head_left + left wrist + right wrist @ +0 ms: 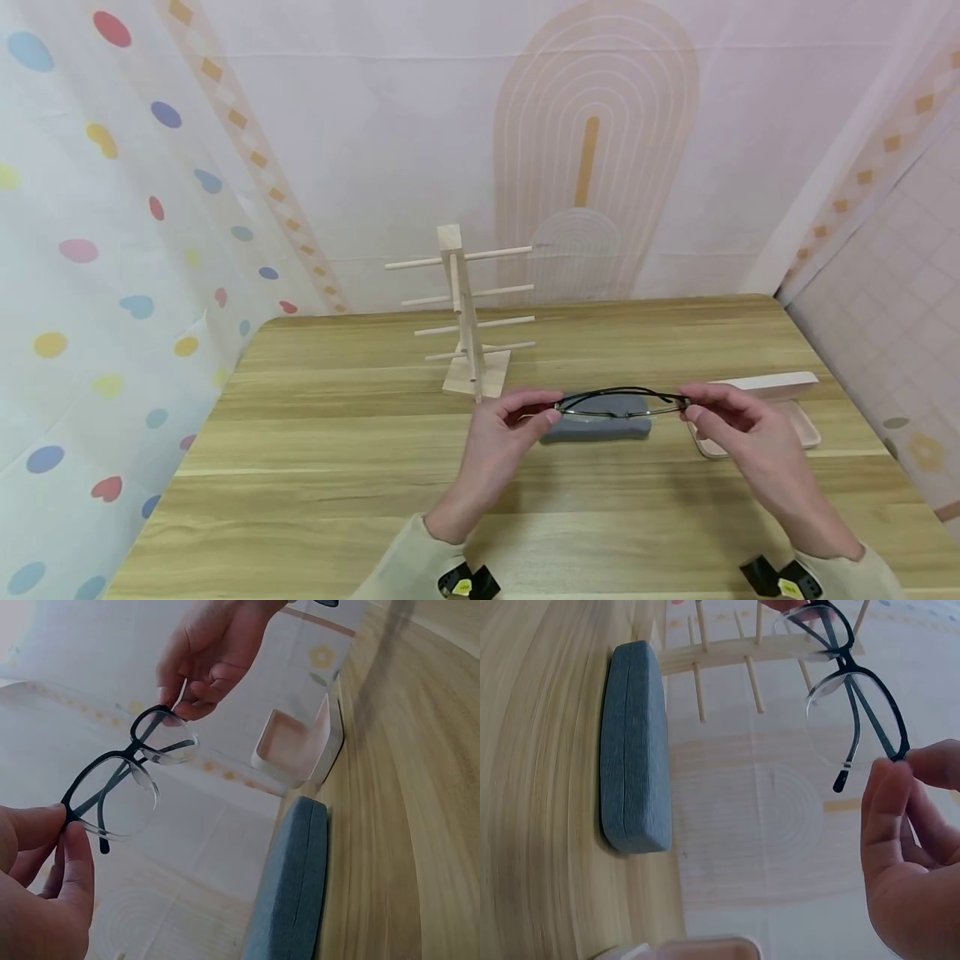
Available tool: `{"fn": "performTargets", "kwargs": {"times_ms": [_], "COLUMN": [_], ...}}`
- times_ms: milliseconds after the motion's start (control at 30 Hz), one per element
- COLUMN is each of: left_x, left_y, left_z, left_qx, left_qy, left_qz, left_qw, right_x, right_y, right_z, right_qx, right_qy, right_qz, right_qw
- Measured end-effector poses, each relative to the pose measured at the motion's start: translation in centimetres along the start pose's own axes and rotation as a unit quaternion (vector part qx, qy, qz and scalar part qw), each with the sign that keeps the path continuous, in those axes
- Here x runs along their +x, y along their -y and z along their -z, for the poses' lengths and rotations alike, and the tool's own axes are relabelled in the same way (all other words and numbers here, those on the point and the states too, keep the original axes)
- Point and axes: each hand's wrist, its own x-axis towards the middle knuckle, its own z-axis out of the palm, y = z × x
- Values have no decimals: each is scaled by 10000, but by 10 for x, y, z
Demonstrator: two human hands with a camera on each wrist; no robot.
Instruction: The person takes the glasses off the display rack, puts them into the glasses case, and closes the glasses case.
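Observation:
A pair of black-rimmed eyeglasses (135,750) is held up above the table, its temples folded across behind the lenses. The left hand (498,442) pinches one outer corner of the frame between thumb and fingers. At the opposite corner, the right hand (757,442) pinches the frame the same way. Behind and below the glasses, a closed blue-grey glasses case (636,750) lies on the table. Beside the right hand sits an open case (806,425) with a pale pink inside, partly hidden by that hand.
A wooden rack (467,308) with several pegs on an upright post stands toward the back of the wood-grain table (330,483). Its base is just beyond the left hand. Patterned curtains (360,150) hang behind and at both sides.

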Motion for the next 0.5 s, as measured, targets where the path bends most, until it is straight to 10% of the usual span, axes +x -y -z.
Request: {"fn": "performTargets", "kwargs": {"times_ms": [500], "left_x": [1], "left_y": [8], "left_z": [-23], "left_qx": [-251], "left_qy": [-34], "left_qz": [-402], "left_qw": [9989], "right_x": [-4], "right_y": [-4], "right_z": [13], "right_qx": [-343], "right_qy": [-468], "right_qz": [57], "right_qw": [9983]}}
